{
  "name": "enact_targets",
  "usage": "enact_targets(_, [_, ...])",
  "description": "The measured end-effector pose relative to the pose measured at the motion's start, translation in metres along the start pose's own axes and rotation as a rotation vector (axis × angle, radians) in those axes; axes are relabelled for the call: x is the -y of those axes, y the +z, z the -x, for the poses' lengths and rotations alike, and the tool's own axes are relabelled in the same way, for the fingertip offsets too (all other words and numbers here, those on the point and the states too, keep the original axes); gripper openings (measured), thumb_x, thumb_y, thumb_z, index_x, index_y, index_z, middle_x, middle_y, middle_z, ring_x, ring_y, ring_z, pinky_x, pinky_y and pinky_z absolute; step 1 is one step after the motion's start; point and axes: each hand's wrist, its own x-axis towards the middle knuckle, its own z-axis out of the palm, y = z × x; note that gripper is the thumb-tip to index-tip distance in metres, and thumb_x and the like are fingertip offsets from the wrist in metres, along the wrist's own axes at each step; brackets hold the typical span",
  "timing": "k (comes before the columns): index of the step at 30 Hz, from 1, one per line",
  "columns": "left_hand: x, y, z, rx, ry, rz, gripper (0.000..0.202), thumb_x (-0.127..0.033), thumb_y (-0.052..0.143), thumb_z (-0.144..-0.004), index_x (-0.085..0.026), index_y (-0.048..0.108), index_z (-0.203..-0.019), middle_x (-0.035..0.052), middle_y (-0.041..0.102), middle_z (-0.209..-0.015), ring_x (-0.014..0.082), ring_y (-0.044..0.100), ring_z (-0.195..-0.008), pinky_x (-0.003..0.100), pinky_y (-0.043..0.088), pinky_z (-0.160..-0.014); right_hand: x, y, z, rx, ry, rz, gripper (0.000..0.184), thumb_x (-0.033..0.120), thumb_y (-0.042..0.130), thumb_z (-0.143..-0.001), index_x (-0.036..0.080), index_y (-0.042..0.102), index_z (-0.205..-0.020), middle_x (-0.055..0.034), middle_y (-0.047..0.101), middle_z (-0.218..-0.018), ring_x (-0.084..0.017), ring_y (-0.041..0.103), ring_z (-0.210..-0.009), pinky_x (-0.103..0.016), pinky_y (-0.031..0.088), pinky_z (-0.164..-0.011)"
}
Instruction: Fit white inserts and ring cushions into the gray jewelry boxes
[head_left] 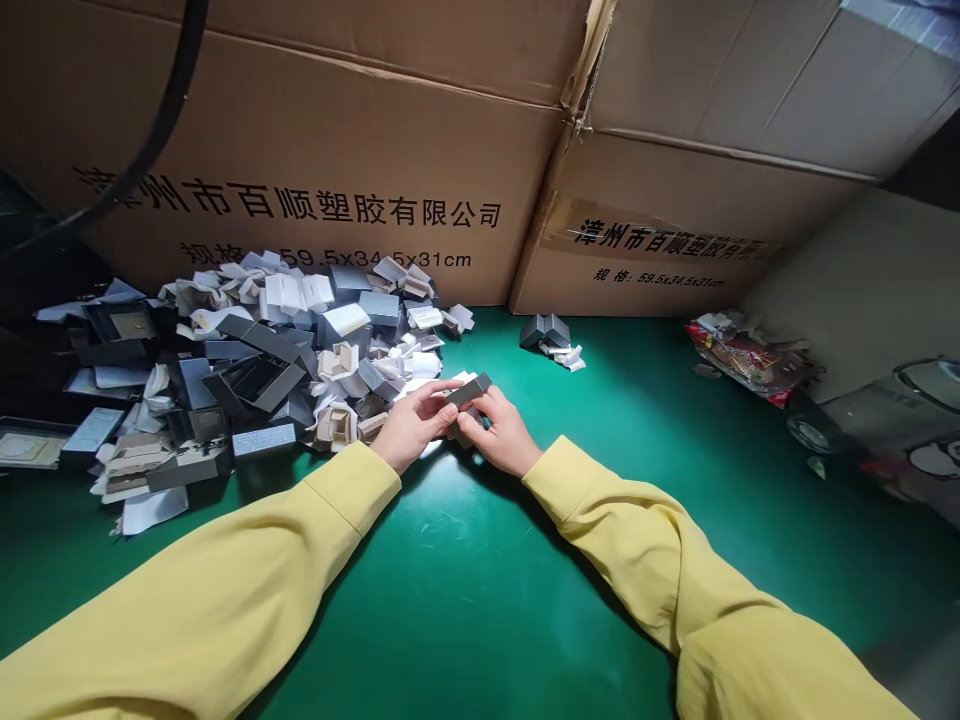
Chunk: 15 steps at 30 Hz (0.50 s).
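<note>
Between both hands, just above the green tabletop [450, 590], is a small dark grey box [469, 389]. My left hand [418, 424] grips its left end, thumb on the near side and fingers behind. My right hand [501, 432] is closed around its right end, with the fingers curled beneath. Something pale shows behind the box, but I cannot make out whether it belongs to it. Left of my hands spreads a heap of grey boxes [255, 370], mixed with white and beige folded card inserts [339, 425].
Two large brown cartons [337, 130] stand along the back. Near the right one lie small grey boxes [545, 331] with white scraps [566, 355]. Farther right are a red plastic packet [742, 355] and a clear container [892, 400]. A black cable [161, 130] hangs at upper left.
</note>
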Motion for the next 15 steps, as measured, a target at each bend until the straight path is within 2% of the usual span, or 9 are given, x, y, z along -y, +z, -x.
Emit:
enact_targets(3, [-0.001, 0.000, 0.000, -0.001, -0.005, 0.029, 0.048, -0.032, 0.071, -0.067, -0.017, 0.056, -0.110, 0.0067, 0.064, -0.092, 0.0159, 0.060, -0.082, 0.024, 0.050, -0.066, 0.002, 0.002, 0.005, -0.087, 0.005, -0.017, 0.016, 0.029, 0.051, -0.082, 0.021, 0.062, -0.090, -0.0048, 0.061, -0.096, -0.018, 0.055, -0.092, -0.032, 0.046, -0.081])
enact_targets(7, [0.000, -0.001, -0.001, -0.039, -0.004, 0.075, 0.048, -0.033, 0.072, -0.066, -0.017, 0.056, -0.109, 0.0058, 0.064, -0.090, 0.0151, 0.061, -0.079, 0.026, 0.050, -0.067, 0.004, 0.002, 0.007, -0.134, -0.030, 0.004, 0.017, 0.031, 0.049, -0.085, 0.022, 0.064, -0.090, -0.0044, 0.064, -0.096, -0.017, 0.058, -0.093, -0.032, 0.046, -0.085])
enact_targets(12, [0.001, -0.001, -0.003, -0.093, 0.014, 0.126, 0.049, -0.034, 0.073, -0.065, -0.018, 0.056, -0.108, 0.0031, 0.062, -0.084, 0.0134, 0.059, -0.076, 0.027, 0.052, -0.068, 0.003, 0.002, 0.010, -0.075, -0.109, 0.103, 0.025, 0.029, 0.044, -0.089, 0.021, 0.062, -0.104, -0.0071, 0.062, -0.106, -0.018, 0.054, -0.104, -0.034, 0.044, -0.092])
enact_targets(15, [0.000, 0.001, -0.003, -0.146, 0.003, 0.101, 0.049, -0.036, 0.073, -0.064, -0.018, 0.057, -0.107, 0.0038, 0.062, -0.086, 0.0145, 0.059, -0.079, 0.026, 0.052, -0.067, 0.004, 0.002, 0.013, -0.034, -0.109, 0.145, 0.030, 0.030, 0.041, -0.089, 0.020, 0.057, -0.113, -0.0083, 0.060, -0.112, -0.018, 0.053, -0.106, -0.034, 0.044, -0.094])
